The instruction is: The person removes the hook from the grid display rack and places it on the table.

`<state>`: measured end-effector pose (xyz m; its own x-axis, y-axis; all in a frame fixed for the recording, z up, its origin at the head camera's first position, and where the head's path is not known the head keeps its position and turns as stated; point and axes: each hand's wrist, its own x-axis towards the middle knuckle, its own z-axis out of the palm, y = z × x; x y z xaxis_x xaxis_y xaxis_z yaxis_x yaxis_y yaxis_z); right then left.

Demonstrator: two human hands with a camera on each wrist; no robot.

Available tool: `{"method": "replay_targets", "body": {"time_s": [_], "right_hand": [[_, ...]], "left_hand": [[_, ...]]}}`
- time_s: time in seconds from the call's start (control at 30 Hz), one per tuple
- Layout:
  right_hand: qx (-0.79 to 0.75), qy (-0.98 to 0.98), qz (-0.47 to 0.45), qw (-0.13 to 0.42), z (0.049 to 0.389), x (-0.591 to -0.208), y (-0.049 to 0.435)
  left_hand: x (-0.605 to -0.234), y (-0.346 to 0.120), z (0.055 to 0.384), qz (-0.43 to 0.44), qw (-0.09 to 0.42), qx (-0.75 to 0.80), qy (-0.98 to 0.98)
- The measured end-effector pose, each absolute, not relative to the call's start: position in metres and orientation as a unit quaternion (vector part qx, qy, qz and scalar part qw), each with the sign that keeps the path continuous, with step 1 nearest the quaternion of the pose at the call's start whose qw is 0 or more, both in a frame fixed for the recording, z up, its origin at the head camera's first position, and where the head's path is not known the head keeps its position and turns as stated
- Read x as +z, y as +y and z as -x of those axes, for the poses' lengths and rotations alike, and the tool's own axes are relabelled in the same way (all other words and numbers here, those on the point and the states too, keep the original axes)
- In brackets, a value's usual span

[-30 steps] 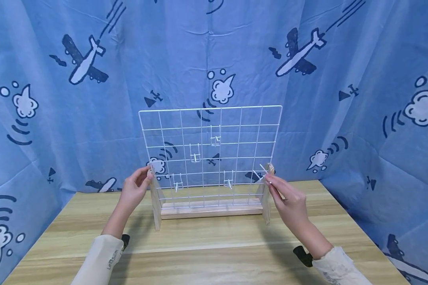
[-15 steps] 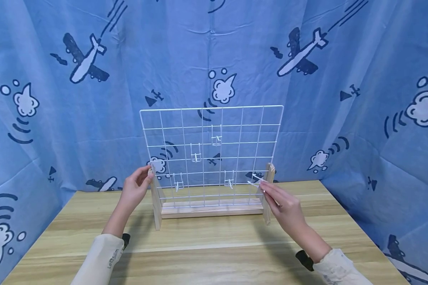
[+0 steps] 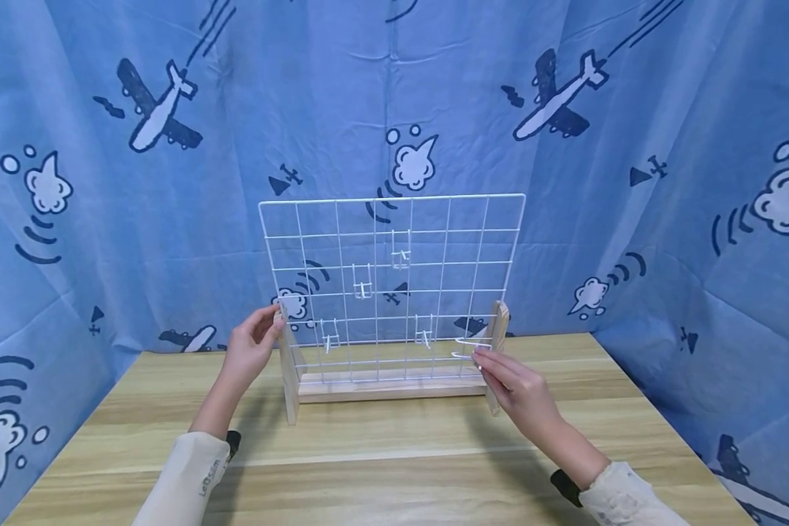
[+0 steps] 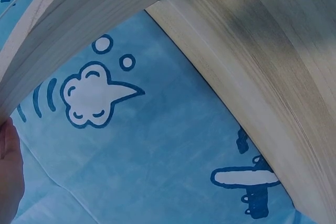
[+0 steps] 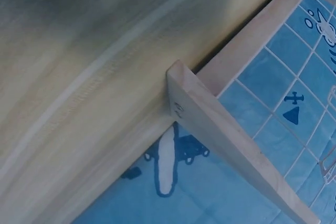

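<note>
The right hand (image 3: 516, 387) pinches a white wire hook (image 3: 471, 342) between thumb and fingers, its two prongs pointing left in front of the lower right of a white wire rack (image 3: 392, 199) — whether they touch the wires I cannot tell. The rack carries four more hooks (image 3: 363, 290): one high near the middle, one lower and further left, and two level with each other near the bottom. Wooden posts stand at both sides, joined low down by a plank (image 3: 394, 394). The left hand (image 3: 251, 343) grips the top of the left post (image 3: 287, 372) with thumb and fingers. The stand is upright on a wooden table (image 3: 368, 467) — behind it hangs a blue curtain (image 3: 394, 88) printed with planes and clouds.
</note>
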<state>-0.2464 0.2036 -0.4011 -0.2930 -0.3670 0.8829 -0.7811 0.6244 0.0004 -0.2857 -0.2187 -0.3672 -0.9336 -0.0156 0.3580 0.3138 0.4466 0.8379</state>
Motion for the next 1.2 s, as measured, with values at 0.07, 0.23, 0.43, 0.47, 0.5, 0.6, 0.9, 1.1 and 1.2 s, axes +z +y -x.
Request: {"method": "replay_targets", "body": {"time_s": [0.07,0.23,0.43,0.47,0.5,0.6,0.9,1.1,1.2], "right_hand": [[0.218,-0.773,-0.375,0.463,0.246,-0.402,0.203],[0.209,-0.773,-0.388,0.456,0.246,-0.405,0.203],[0.203,-0.779,-0.392,0.444,0.246,-0.41,0.204],[0.203,-0.779,-0.393,0.444,0.246,-0.412,0.204],[0.2,-0.779,-0.395,0.445,0.246,-0.412,0.204],[0.195,-0.778,-0.398,0.445,0.246,-0.414,0.204],[0.185,-0.785,-0.403,0.433,0.244,-0.419,0.208],[0.178,-0.776,-0.418,0.437,0.244,-0.424,0.21],[0.18,-0.778,-0.423,0.429,0.242,-0.425,0.209]], "left_hand": [[-0.367,-0.219,0.286,0.092,0.159,-0.52,-0.834],[-0.367,-0.219,0.286,0.09,0.158,-0.519,-0.835],[-0.367,-0.218,0.287,0.085,0.157,-0.52,-0.835],[-0.367,-0.218,0.287,0.085,0.157,-0.521,-0.835],[-0.367,-0.218,0.287,0.085,0.157,-0.521,-0.835],[-0.367,-0.219,0.286,0.084,0.156,-0.522,-0.834],[-0.365,-0.22,0.286,0.091,0.159,-0.521,-0.834],[-0.367,-0.219,0.286,0.091,0.161,-0.517,-0.836],[-0.367,-0.219,0.285,0.087,0.162,-0.513,-0.838]]}}
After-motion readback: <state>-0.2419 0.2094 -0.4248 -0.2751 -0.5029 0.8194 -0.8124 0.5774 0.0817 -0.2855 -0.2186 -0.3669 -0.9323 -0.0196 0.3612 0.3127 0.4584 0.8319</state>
